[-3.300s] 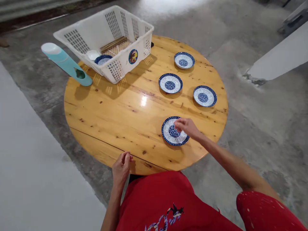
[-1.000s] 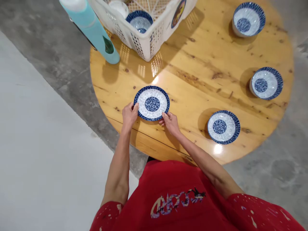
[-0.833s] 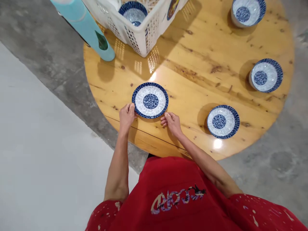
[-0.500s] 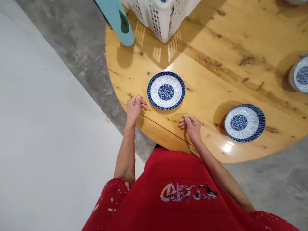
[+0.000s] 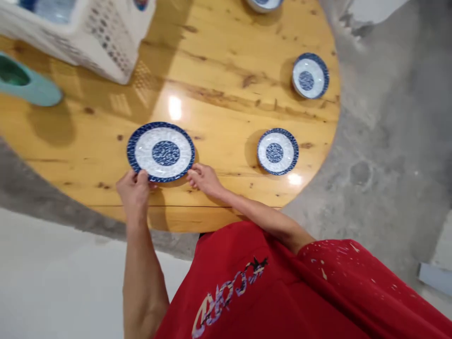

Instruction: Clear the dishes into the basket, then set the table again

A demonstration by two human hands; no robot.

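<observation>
A blue-and-white patterned plate [image 5: 144,157] is at the near side of the wooden table, its left part seeming slightly raised. My left hand [image 5: 136,190] grips its lower left rim, thumb on top and fingers curled beneath. At the lower right rim, my right hand [image 5: 205,180] has its thumb and fingers pinched at the edge; the fingertips are partly hidden. A matching blue-and-white bowl [image 5: 274,153] stands on the table to the right of my right hand.
Another patterned bowl [image 5: 306,81] stands farther right, and a third bowl [image 5: 263,4] is cut off at the top. A white perforated basket [image 5: 109,42] and a teal object with an oval opening [image 5: 38,89] occupy the upper left. The rounded table edge [image 5: 176,226] runs close to my body.
The view has swung to the right. Both hands have gone from lying apart beside the plate to its rim, and the left hand has taken hold of it.
</observation>
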